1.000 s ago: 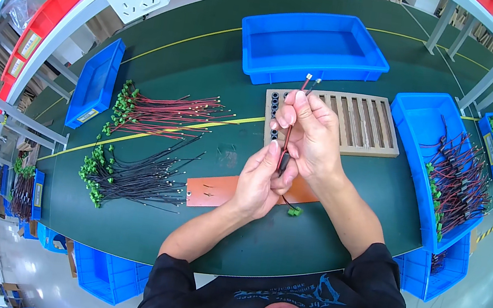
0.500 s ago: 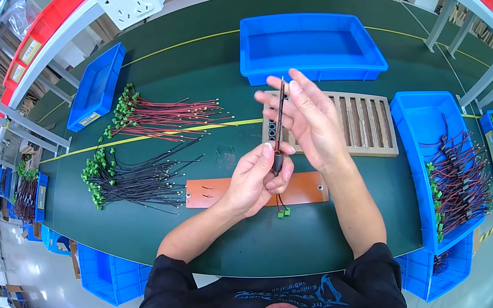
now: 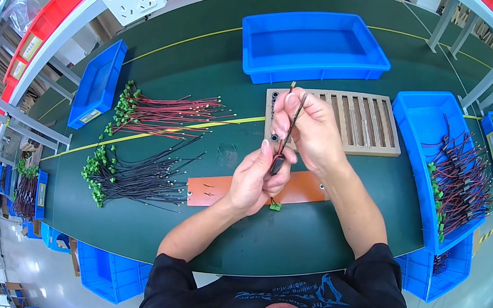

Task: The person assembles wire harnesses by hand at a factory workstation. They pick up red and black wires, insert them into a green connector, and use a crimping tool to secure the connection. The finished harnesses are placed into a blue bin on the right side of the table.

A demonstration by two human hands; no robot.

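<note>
My left hand [image 3: 252, 184] is closed around a wire harness, gripping it at a thick black sleeve [image 3: 277, 165]. From this sleeve dark wires rise to a lighter tip [image 3: 293, 86]. My right hand [image 3: 316, 134] pinches those upper wires between thumb and fingers, just above the left hand. Below my left hand dangles a green terminal block [image 3: 275, 206], over the front edge of an orange strip [image 3: 208, 190] with small dark marks on it. Behind my hands lies a tan slotted tray [image 3: 372, 125], with small black round parts [image 3: 274, 138] along its left end.
To the left lie bundles of red wires [image 3: 166, 114] and black wires [image 3: 139, 177] with green terminal blocks. A shallow blue bin [image 3: 311, 74] stands behind the tray. On the right, another blue bin [image 3: 418, 107] holds finished-looking harnesses [image 3: 461, 181]. A narrow blue bin [image 3: 97, 85] stands far left.
My right hand's spread fingers have closed onto the upper wires. The wires' top now leans slightly right, and the dangling green terminal block has shifted a little left and up.
</note>
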